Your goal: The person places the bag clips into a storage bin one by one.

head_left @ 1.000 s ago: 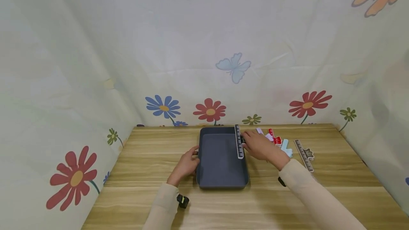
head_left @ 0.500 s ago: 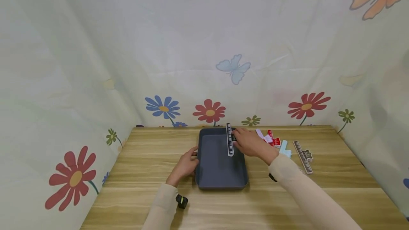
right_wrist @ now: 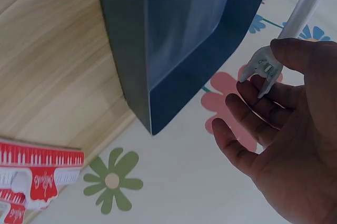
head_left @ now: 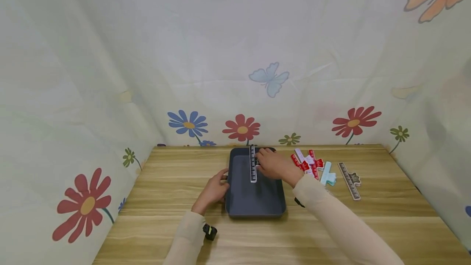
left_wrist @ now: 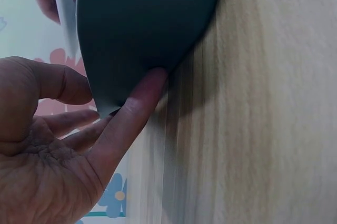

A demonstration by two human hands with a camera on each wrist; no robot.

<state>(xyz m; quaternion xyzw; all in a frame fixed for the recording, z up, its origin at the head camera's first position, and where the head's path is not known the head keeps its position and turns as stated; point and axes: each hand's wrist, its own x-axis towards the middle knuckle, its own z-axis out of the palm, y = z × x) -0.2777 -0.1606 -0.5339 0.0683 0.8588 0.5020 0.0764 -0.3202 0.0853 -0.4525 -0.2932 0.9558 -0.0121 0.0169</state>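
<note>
My right hand (head_left: 277,165) pinches a black sheet-music clip with a piano-key pattern (head_left: 252,169) by its handles and holds it over the far half of the dark grey tray (head_left: 254,205). From the right wrist, the pale underside of this clip (right_wrist: 297,16) shows between thumb and fingers, apart from the tray's wall. At the tray's left side, my left hand (head_left: 215,189) touches the outer wall with mostly straight fingers. One finger (left_wrist: 139,100) presses low on that wall in the left wrist view. Nothing is visible inside the tray.
Right of the tray lie more clips: red ones (head_left: 318,165), a lavender one (head_left: 301,156), a light blue one (head_left: 327,175) and a dark piano-key one (head_left: 348,181). The wooden table (head_left: 176,162) ends at a flowered curtain (head_left: 206,72).
My right hand has carried the black clip leftward from the tray's right rim to over its middle, uncovering a red clip on the table. The left hand stays at the tray's side.
</note>
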